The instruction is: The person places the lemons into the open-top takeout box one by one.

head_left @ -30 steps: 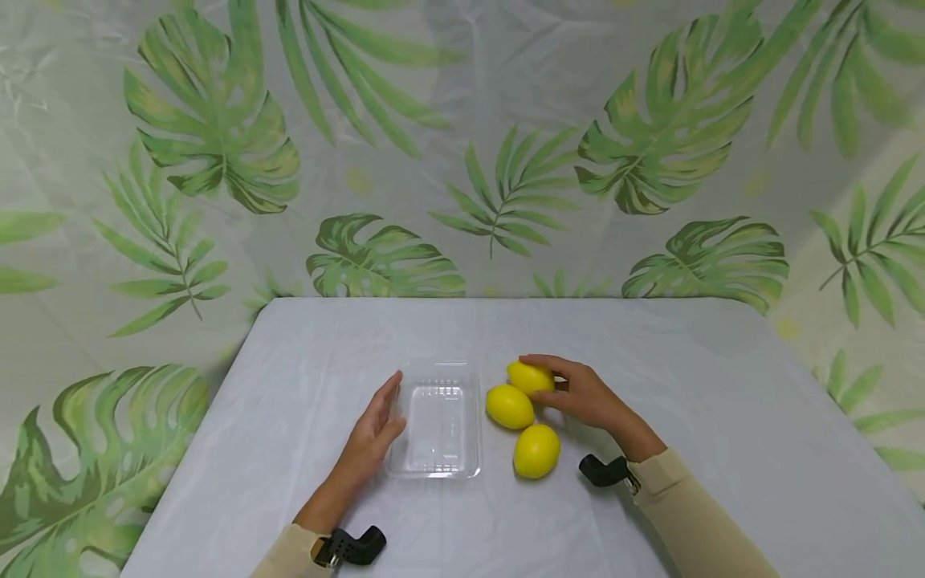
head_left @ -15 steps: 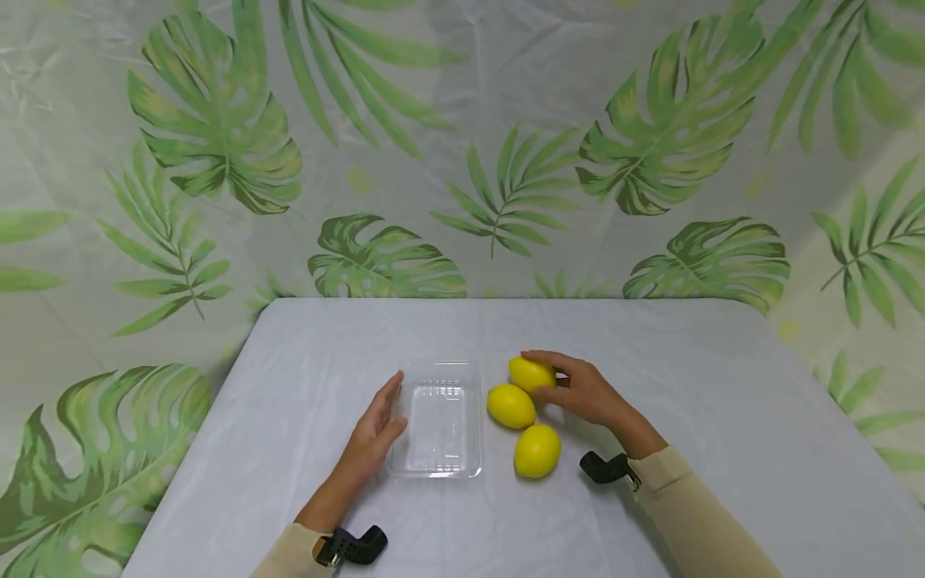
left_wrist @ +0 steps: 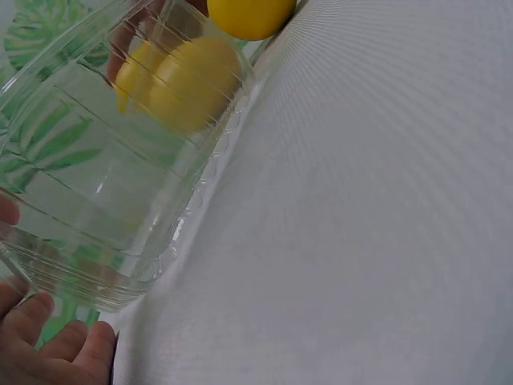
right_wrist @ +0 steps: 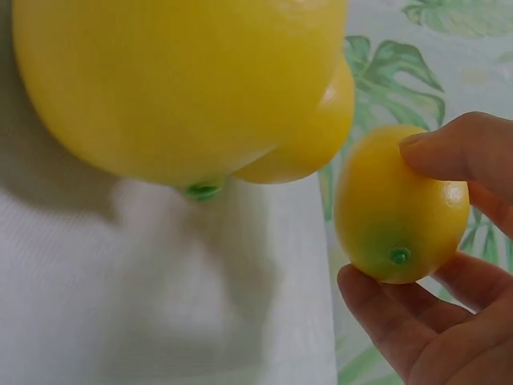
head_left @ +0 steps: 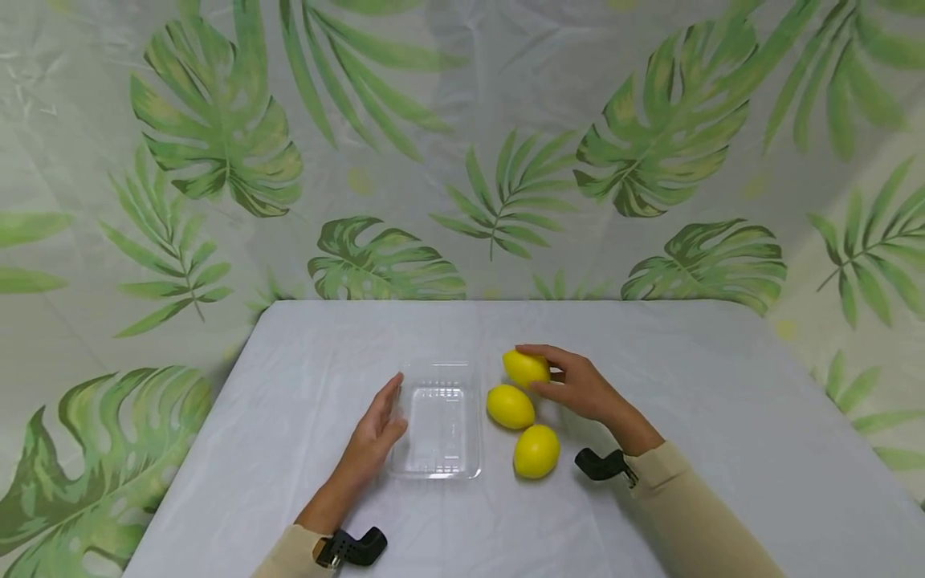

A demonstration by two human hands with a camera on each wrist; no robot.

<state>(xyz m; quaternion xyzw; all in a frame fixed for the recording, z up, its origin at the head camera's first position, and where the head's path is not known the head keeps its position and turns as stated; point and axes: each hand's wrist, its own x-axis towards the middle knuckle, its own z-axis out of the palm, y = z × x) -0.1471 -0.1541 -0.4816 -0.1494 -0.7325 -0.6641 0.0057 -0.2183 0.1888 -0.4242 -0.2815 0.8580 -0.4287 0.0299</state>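
My right hand (head_left: 581, 389) grips a yellow lemon (head_left: 525, 368) between thumb and fingers. In the right wrist view this lemon (right_wrist: 397, 212) shows a green stem tip and appears raised above the table. A second lemon (head_left: 510, 406) lies just in front of it, and a third lemon (head_left: 536, 451) rests nearest me. Left of them stands a clear plastic container (head_left: 437, 433), with nothing inside. My left hand (head_left: 376, 429) rests against its left side, fingers fairly straight and the thumb at the rim. The left wrist view shows fingertips (left_wrist: 92, 345) beside the container wall (left_wrist: 120, 200).
A white cloth covers the table (head_left: 672, 361), whose far edge meets a leaf-printed backdrop (head_left: 506, 104). Black wrist cameras sit on both wrists; the right one (head_left: 601, 466) is close to the nearest lemon.
My right hand has shifted slightly away and to the left, lifting its lemon apart from the middle one. The left hand, the container and the other lemons stay in place.
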